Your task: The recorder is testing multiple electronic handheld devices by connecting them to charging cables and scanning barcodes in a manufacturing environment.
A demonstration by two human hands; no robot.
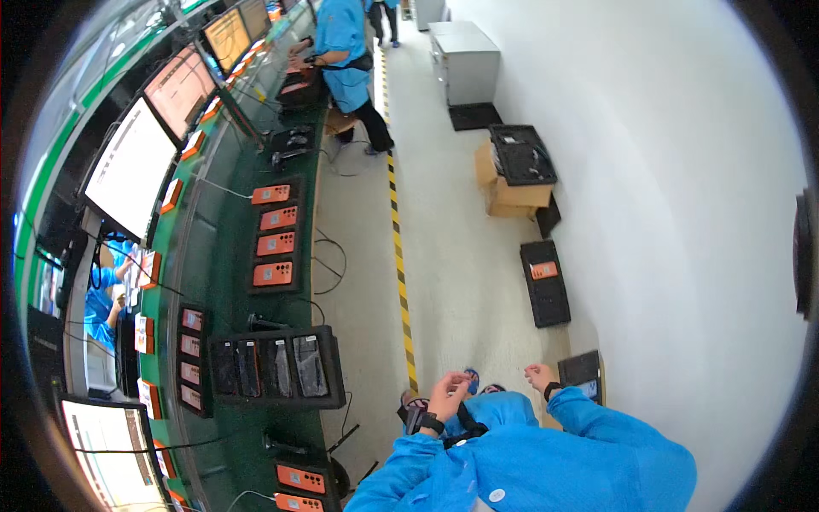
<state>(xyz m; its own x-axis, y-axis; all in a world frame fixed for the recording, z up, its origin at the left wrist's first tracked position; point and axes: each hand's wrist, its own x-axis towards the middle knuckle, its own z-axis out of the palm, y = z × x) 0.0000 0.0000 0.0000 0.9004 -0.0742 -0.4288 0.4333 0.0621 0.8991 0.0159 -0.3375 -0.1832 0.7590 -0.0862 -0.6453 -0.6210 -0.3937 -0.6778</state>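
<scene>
Four orange phones [275, 245] lie in one black tray [281, 181]; left hand [447, 398] and right hand [540, 377] empty, fingers loosely curled, unclamped.

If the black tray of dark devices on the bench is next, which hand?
Left hand, likely: nearer the black tray, nothing visible in it. Right hand shows nothing held either, but is farther off, toward the wall.

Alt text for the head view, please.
A person's left hand and right hand, both seemingly empty, are held apart above an aisle. At left, monitors line a green bench bearing trays of orange phones; a co-worker stands farther along.
</scene>
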